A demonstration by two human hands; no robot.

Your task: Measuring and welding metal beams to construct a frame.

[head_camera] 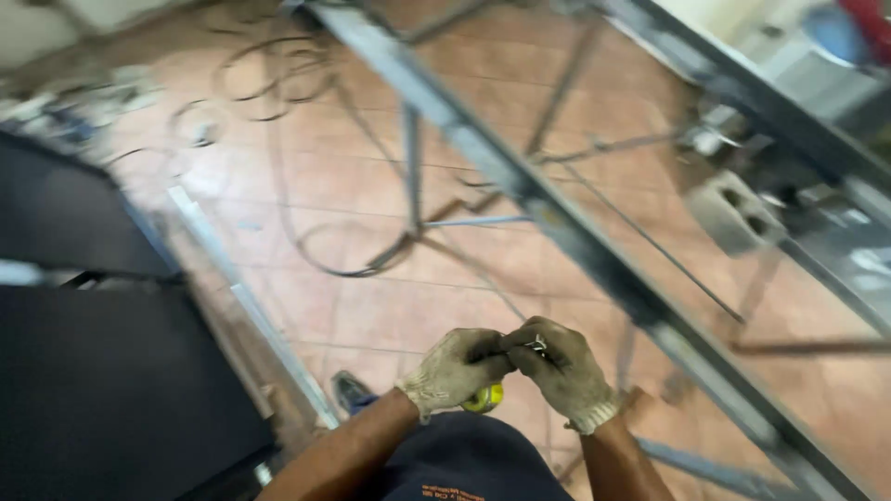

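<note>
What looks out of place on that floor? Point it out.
Loose cables lie in tangled loops across the tiled floor, one loop running under the metal frame. A metal strip lies slanted beside the dark panel. Both gloved hands, left hand and right hand, pinch a small metal piece.

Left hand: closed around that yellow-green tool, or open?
Closed. The gloved left hand is curled in a fist around the yellow-green tool, whose end pokes out below the palm. The right hand pinches a small metal piece.
</note>
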